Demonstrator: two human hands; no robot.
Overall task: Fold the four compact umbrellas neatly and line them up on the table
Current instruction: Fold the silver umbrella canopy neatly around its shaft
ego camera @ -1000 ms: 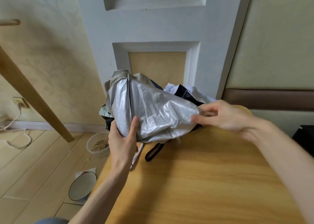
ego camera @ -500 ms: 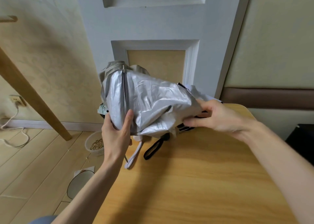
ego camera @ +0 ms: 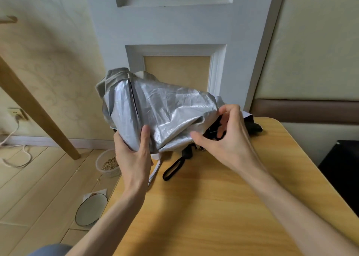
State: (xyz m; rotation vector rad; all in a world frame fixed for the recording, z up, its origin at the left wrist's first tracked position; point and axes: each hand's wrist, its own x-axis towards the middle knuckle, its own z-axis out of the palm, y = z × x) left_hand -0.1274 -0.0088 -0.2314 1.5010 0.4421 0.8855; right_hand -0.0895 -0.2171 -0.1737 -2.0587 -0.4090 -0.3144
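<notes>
A crumpled silver umbrella (ego camera: 165,112) is held above the far left corner of the wooden table (ego camera: 223,207), one metal rib showing down its left side. My left hand (ego camera: 134,154) grips its lower left fold, thumb on the front. My right hand (ego camera: 223,137) pinches the silver cloth's right edge, fingers curled at the dark inner fabric. Behind and under it lies a black umbrella (ego camera: 252,125) with a black wrist strap (ego camera: 172,168) trailing on the table. A white strap (ego camera: 155,172) hangs beside my left wrist. Other umbrellas are hidden.
The table's far edge meets a white panelled door and a padded wall. On the floor at left stand a plastic tub of grain (ego camera: 108,163), a round dish (ego camera: 91,209), a slanted wooden leg (ego camera: 38,112) and a white cable (ego camera: 17,154). A black object (ego camera: 343,170) sits right.
The silver umbrella has been lifted slightly. My right hand moved from the cloth's tip to curl its fingers into the right edge by the dark fabric. My left hand keeps its grip.
</notes>
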